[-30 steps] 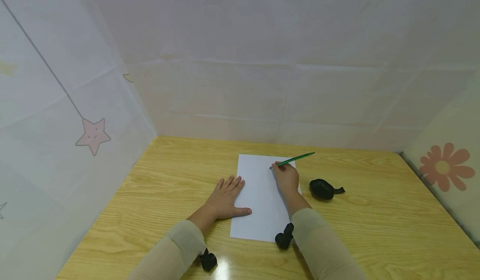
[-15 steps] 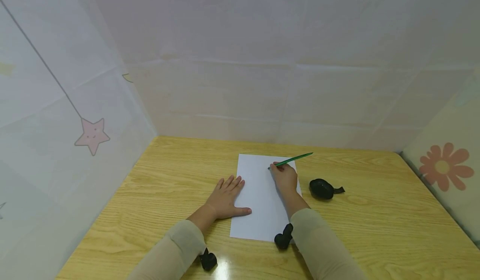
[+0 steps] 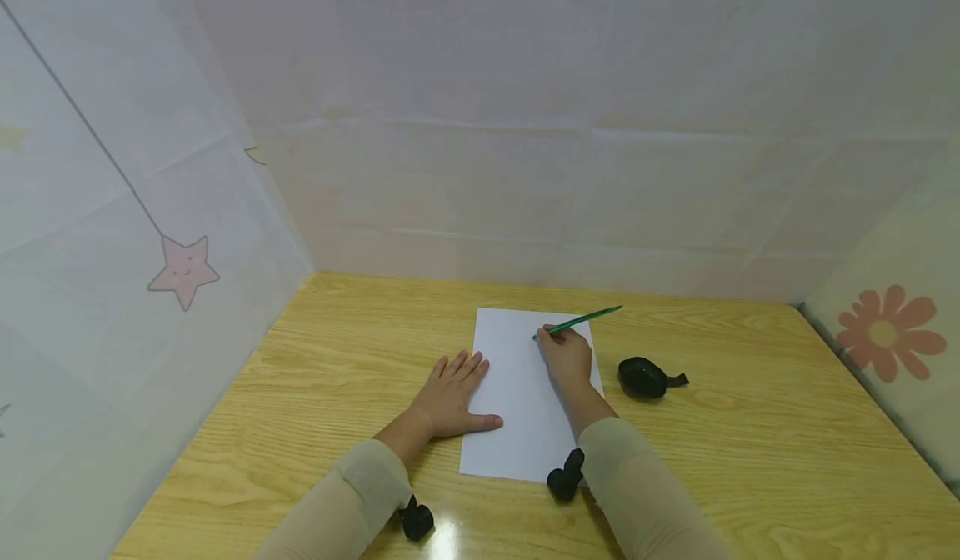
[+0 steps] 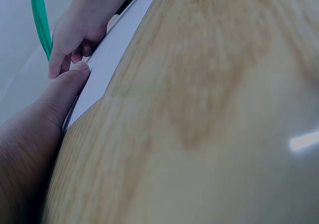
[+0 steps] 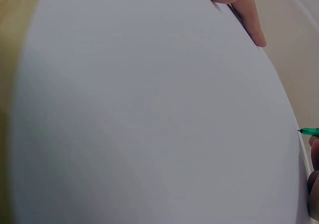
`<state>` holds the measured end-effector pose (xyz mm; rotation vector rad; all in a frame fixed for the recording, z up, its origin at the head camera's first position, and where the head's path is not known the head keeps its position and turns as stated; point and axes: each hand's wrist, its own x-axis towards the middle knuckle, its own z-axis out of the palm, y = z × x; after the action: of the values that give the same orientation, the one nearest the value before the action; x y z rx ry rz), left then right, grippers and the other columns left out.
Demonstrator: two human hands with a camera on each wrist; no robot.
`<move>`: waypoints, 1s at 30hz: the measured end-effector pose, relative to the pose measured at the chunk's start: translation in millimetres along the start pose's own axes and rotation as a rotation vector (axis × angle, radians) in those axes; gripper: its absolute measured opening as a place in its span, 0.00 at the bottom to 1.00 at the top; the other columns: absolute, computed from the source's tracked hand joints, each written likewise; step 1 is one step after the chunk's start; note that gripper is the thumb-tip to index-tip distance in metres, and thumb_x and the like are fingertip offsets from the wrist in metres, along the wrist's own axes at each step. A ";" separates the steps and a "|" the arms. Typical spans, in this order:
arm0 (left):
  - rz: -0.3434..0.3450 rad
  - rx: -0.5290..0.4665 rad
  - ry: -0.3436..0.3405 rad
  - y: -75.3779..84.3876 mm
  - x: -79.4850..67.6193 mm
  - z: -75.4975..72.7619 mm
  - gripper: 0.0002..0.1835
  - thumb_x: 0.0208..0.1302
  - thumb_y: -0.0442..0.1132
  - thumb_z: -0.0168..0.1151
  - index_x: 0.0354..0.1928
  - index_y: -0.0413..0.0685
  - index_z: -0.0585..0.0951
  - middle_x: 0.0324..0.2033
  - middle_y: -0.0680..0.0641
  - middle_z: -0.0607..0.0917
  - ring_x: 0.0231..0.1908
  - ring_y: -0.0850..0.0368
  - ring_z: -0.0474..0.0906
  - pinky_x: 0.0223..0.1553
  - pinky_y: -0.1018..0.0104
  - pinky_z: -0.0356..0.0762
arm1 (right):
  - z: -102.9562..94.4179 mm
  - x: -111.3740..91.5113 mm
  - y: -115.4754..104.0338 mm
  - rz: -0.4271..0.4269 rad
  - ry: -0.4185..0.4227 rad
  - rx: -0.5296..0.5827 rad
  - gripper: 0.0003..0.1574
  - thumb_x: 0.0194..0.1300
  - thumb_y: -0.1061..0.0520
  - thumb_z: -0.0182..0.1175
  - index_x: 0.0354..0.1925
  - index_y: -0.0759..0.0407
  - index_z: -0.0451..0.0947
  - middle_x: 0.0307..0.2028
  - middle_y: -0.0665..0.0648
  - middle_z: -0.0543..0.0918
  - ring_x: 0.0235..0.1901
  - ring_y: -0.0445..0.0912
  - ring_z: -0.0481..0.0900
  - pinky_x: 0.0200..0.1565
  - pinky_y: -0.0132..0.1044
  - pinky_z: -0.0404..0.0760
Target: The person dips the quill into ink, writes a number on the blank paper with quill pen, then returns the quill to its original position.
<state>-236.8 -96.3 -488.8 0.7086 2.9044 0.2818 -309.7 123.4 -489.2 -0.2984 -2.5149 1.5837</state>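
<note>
A white sheet of paper [image 3: 517, 410] lies on the wooden table. My left hand [image 3: 450, 397] rests flat on its left edge, fingers spread and thumb across the paper. Over the upper right part of the sheet, my right hand [image 3: 568, 358] pinches a green pen [image 3: 588, 316]. The pen leans up to the right, its tip at the paper. In the right wrist view the dark tip of the green pen [image 5: 309, 131] shows at the sheet's far edge. I see no clear marks on the paper [image 5: 149, 99].
To the right of the paper sits a black rounded object with a short strap [image 3: 643, 378]. Small black pieces hang at both wrists, one near the left cuff [image 3: 416, 522], one near the right [image 3: 564, 478]. Pale patterned sheeting [image 3: 480, 202] stands behind the wooden table [image 3: 360, 335].
My right hand and the green pen have shifted slightly to the left across the paper. My left hand has stayed in place.
</note>
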 end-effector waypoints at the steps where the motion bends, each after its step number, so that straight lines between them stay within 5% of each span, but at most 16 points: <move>1: -0.001 -0.003 -0.001 0.0 0.1 0.1 0.55 0.58 0.77 0.50 0.78 0.51 0.49 0.78 0.49 0.48 0.78 0.48 0.38 0.77 0.44 0.37 | 0.3 0.1 0.3 -0.002 -0.002 0.000 0.19 0.68 0.49 0.62 0.48 0.62 0.83 0.47 0.64 0.86 0.48 0.55 0.84 0.45 0.39 0.83; 30: -0.018 0.023 -0.014 1.2 -0.6 -3.3 0.55 0.58 0.79 0.47 0.78 0.54 0.49 0.78 0.50 0.48 0.78 0.50 0.39 0.77 0.45 0.37 | 3.9 -7.9 -2.4 -0.014 -0.020 0.023 0.18 0.66 0.49 0.62 0.46 0.60 0.84 0.45 0.63 0.87 0.48 0.53 0.85 0.49 0.43 0.83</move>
<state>-236.3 -96.0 -485.3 0.6849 2.9038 0.2413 -303.2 117.1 -488.9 -0.2621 -2.5065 1.6170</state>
